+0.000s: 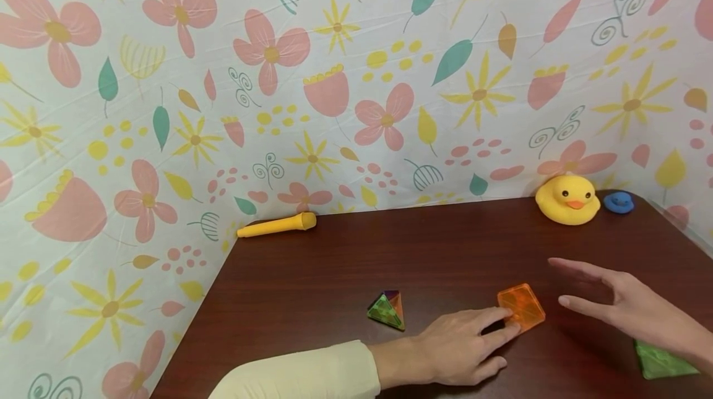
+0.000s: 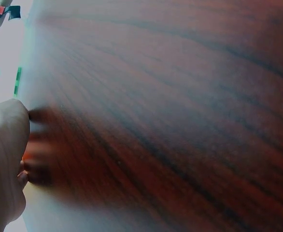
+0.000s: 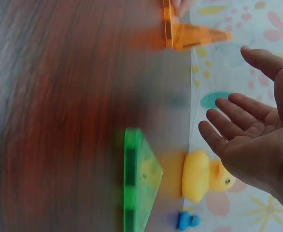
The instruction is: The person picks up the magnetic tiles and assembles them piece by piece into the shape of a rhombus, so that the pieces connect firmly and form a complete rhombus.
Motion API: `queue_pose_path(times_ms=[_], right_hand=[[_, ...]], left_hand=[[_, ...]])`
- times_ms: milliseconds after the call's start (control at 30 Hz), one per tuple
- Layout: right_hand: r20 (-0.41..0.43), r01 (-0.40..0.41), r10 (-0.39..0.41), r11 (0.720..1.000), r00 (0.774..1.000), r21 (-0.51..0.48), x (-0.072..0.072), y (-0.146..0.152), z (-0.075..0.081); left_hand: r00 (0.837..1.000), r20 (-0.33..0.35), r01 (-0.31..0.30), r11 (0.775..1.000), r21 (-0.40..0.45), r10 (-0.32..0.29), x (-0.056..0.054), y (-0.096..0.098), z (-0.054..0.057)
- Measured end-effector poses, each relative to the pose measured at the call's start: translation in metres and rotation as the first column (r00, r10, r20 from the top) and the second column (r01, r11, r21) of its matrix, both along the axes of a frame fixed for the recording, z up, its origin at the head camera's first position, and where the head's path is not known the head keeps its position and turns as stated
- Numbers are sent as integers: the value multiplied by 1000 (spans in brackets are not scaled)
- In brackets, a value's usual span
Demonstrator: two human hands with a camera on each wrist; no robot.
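My left hand [image 1: 459,346] lies palm-down low over the table, fingertips on the near left part of a translucent orange magnetic tile [image 1: 523,303]. In the right wrist view, one orange piece [image 3: 168,24] shows edge-on, with a pointed orange part [image 3: 197,36] rising beside it and a fingertip at its top. To the right hovers my right hand [image 1: 618,297], thumb and fingers spread, holding nothing. A green triangular tile [image 1: 657,362] is partly hidden beneath the right forearm. Left of the left hand is a small cluster of green, orange and purple triangular tiles [image 1: 385,311].
A yellow rubber duck [image 1: 568,201] and a small blue duck [image 1: 618,202] sit at the back right of the dark wooden table [image 1: 312,269]. A yellow toy microphone [image 1: 276,225] lies along the back left edge. Behind hangs a flower-patterned cloth [image 1: 334,77].
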State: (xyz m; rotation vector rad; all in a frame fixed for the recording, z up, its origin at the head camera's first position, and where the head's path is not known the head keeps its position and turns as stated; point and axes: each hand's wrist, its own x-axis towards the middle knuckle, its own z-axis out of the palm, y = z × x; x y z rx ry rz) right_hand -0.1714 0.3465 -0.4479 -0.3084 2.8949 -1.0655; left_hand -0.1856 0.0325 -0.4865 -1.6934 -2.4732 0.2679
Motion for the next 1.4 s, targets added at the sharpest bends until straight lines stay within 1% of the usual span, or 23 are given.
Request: queue_pose_path(times_ms=[133, 267, 367, 467, 533, 633, 667, 767, 833, 933, 1033, 1067, 1100, 1133, 1167, 1233, 1333, 1400], right_hand=[[11, 48, -48, 999, 999, 15, 2, 14, -5], [18, 76, -77, 996, 997, 42, 3, 30, -10], [10, 86, -87, 995, 996, 49, 5, 41, -18], [-24, 89, -88, 995, 996, 39, 10, 52, -31], [-14, 72, -71, 997, 997, 32, 13, 59, -38], [6, 17, -17, 1000, 1000, 23, 17, 69, -52], [10, -7, 7, 1000, 1000, 18, 18, 73, -57], [-33, -118, 117, 993, 993, -27, 18, 87, -79], [-68, -190, 187, 981, 980, -41, 17, 98, -92], [-27, -302, 301, 951, 953, -59, 14, 116, -104], [-45, -368, 366, 929, 929, -43, 17, 132, -112], [-77, -380, 377, 924, 923, -33, 18, 134, -114], [-122, -399, 392, 916, 912, -35, 20, 136, -115], [-174, -415, 404, 909, 898, -29, 21, 137, -117], [-225, -418, 406, 908, 886, -6, 22, 138, -118], [-288, -446, 432, 895, 854, 19, 22, 138, -118], [-312, -460, 469, 881, 826, 108, 20, 141, -117], [-261, -459, 481, 877, 837, 144, 18, 144, -116]], left_hand=[[1000, 1, 10, 1000, 9, -10, -1, -1, 0], [1000, 7, 13, 1000, 3, -13, 0, -1, 1], [1000, 13, 10, 1000, -5, -10, -1, -1, 1], [1000, 17, 5, 1000, -9, -5, -1, -1, 1], [1000, 22, 2, 1000, -13, -1, -1, 0, 1], [1000, 20, 1, 1000, -16, -1, 0, 0, 1], [1000, 20, 1, 1000, -17, -1, 0, 0, 1], [1000, 19, 1, 1000, -18, -1, 0, 0, 1], [1000, 22, -1, 1000, -22, 2, 0, 0, 1], [1000, 29, -6, 1000, -30, 7, 0, 0, 1], [999, 32, -5, 1000, -30, 6, 0, 0, 1], [999, 33, -4, 1000, -29, 5, -1, 0, 1], [999, 33, -4, 1000, -28, 5, -1, 0, 1], [999, 33, -4, 1000, -26, 5, -1, 0, 1], [999, 32, -4, 1000, -24, 5, -1, 0, 1], [1000, 27, -2, 1000, -21, 3, -1, -1, 1], [1000, 20, 0, 1000, -18, 0, -1, -1, 1], [1000, 16, 1, 1000, -17, -1, -1, -1, 1]])
